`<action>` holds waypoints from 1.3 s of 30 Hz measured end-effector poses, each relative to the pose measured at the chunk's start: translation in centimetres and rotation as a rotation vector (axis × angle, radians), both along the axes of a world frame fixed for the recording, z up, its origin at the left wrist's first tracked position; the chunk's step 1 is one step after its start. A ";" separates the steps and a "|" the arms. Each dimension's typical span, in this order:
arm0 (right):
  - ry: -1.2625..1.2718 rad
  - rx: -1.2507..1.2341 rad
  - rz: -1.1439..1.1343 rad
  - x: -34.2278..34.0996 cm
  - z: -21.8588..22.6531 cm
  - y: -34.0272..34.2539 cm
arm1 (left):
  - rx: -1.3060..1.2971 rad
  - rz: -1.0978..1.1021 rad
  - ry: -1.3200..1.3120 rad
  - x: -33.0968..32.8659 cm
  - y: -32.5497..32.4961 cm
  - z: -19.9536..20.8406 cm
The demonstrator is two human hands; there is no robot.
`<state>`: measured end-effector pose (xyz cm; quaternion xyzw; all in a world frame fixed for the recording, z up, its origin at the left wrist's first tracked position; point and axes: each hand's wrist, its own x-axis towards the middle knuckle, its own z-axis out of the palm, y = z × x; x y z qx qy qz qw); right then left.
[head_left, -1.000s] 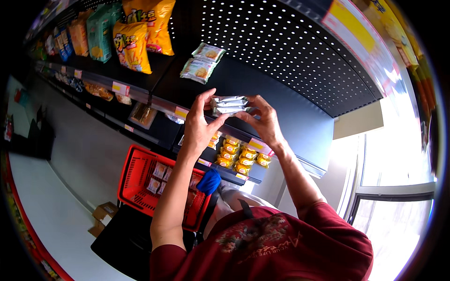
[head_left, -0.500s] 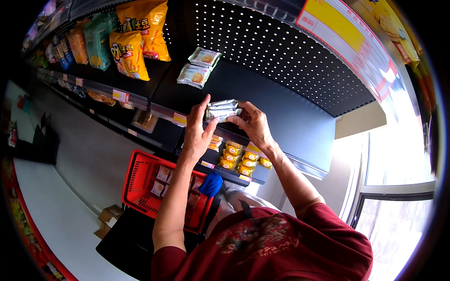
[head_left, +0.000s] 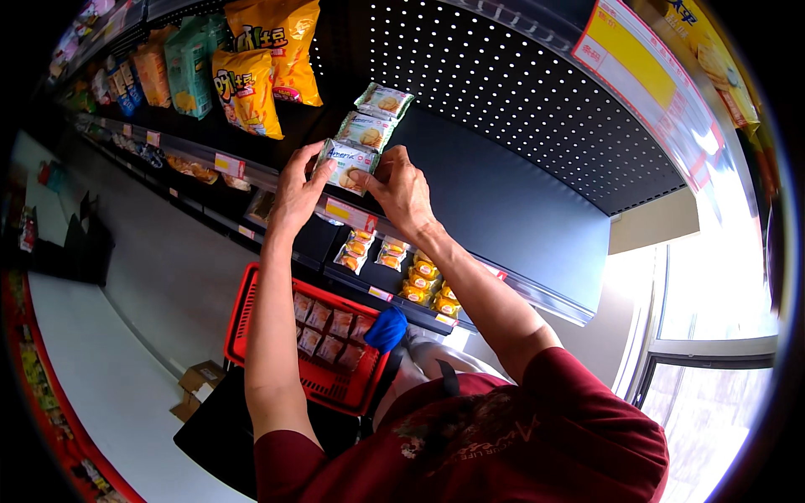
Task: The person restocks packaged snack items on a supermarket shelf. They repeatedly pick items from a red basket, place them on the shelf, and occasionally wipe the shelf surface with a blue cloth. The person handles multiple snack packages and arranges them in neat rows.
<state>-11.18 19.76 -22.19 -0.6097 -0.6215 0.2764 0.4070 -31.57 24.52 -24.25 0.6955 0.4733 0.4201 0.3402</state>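
Note:
Both my hands hold a small white-and-green biscuit packet at the front of the black shelf. My left hand grips its left edge between thumb and fingers. On the other side my right hand has its thumb on the packet's lower right corner and its fingers bent. Right behind, a matching biscuit packet lies on the shelf, with another packet behind that one, all in one row. Whether the held packet fully rests on the shelf I cannot tell.
Yellow chip bags stand left of the row. Below, a lower shelf carries yellow wrapped cakes. A red basket with several small packets and a blue cloth is by my legs. A price-tag rail edges the shelf.
My hands have moved left and brought the packet into line before the other two. It was tilted edge-on; now its printed face shows.

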 end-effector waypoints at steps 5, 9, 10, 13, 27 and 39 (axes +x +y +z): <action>-0.071 -0.043 -0.006 -0.8 -0.4 0.5 | -0.083 0.001 0.132 -0.5 0.5 0.5; -0.108 -0.067 0.003 -1.0 -0.1 0.4 | -0.086 0.034 0.189 -0.4 0.1 0.4; -0.120 -0.079 0.009 -1.0 0.0 0.4 | -0.076 0.049 0.229 -0.4 -0.1 0.6; -0.146 -0.103 0.012 -1.1 0.0 0.6 | -0.053 0.073 0.312 -0.4 -0.1 0.3; -0.073 -0.075 0.036 -0.3 -0.8 1.2 | 0.010 0.108 0.367 -0.3 -0.1 -0.2; 0.027 -0.088 0.111 3.1 1.8 -9.7 | -0.003 0.745 -0.525 -9.1 -12.9 -12.3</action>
